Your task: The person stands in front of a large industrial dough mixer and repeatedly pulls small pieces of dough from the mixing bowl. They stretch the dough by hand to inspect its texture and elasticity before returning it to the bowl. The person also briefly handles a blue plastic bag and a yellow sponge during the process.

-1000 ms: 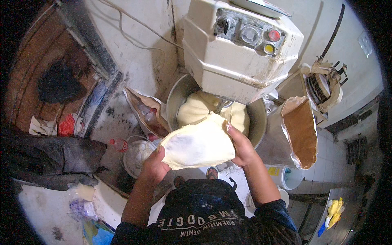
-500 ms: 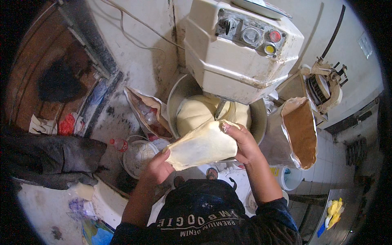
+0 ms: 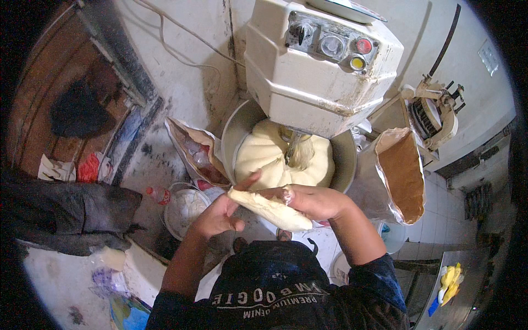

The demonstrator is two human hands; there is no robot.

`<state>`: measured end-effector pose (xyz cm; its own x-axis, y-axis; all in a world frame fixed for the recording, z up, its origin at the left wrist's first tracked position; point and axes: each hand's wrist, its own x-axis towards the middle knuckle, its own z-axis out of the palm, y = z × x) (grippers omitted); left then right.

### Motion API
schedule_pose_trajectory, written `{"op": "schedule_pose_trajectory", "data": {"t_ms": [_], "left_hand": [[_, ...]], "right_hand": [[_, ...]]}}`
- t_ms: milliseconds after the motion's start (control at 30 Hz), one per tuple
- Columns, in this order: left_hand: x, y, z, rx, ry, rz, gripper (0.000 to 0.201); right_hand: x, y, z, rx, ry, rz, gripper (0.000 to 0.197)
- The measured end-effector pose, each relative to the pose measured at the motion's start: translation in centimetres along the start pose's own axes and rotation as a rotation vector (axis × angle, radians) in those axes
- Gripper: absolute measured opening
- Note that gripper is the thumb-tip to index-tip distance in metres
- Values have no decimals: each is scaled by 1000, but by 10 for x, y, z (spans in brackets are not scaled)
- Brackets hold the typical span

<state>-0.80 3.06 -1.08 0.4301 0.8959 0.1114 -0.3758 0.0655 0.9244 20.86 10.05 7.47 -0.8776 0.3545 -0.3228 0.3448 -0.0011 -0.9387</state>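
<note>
A pale yellow, folded piece of dough [image 3: 275, 210] hangs between my hands, in front of the mixer bowl. My right hand [image 3: 319, 202] is closed on its upper right side, with bits of dough stuck to the thumb. The left end of the piece lies against the fingers of my left hand [image 3: 217, 213]. That hand is open, fingers stretched out and thumb apart from the dough. Beyond them, a big ridged mass of dough [image 3: 261, 151] fills much of the metal mixer bowl [image 3: 235, 125], around the mixing tool [image 3: 301, 154].
The white mixer head [image 3: 316, 82] overhangs the bowl. Open paper sacks stand at its left [image 3: 190, 146] and right [image 3: 404, 176]. A white bucket [image 3: 187, 212] and a red-capped bottle [image 3: 158, 194] are at the left. At the far right lies a yellow cloth-like thing [image 3: 451, 283].
The stretched, thin sheet of dough has folded into a narrower piece. My hands have drawn closer together, and my left thumb has come off the dough. The dough in the bowl has changed shape.
</note>
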Motion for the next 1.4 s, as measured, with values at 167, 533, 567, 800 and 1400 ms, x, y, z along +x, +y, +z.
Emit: {"op": "schedule_pose_trajectory", "data": {"t_ms": [167,533,567,800,1400], "left_hand": [[-5,13,24,-255,52,-242,55],[-9,16,24,-646,-7,-217,66],[-10,17,26,-641,-17,-193,69],[-9,21,28,-693,120,-150,80],[-15,22,29,-357,442,-142,46]], "right_hand": [[9,17,7,573,-61,-77,78],[23,64,-36,562,220,74,84],[27,70,-36,544,270,85,81],[58,130,17,931,152,-71,79],[6,26,13,916,560,-305,29]]}}
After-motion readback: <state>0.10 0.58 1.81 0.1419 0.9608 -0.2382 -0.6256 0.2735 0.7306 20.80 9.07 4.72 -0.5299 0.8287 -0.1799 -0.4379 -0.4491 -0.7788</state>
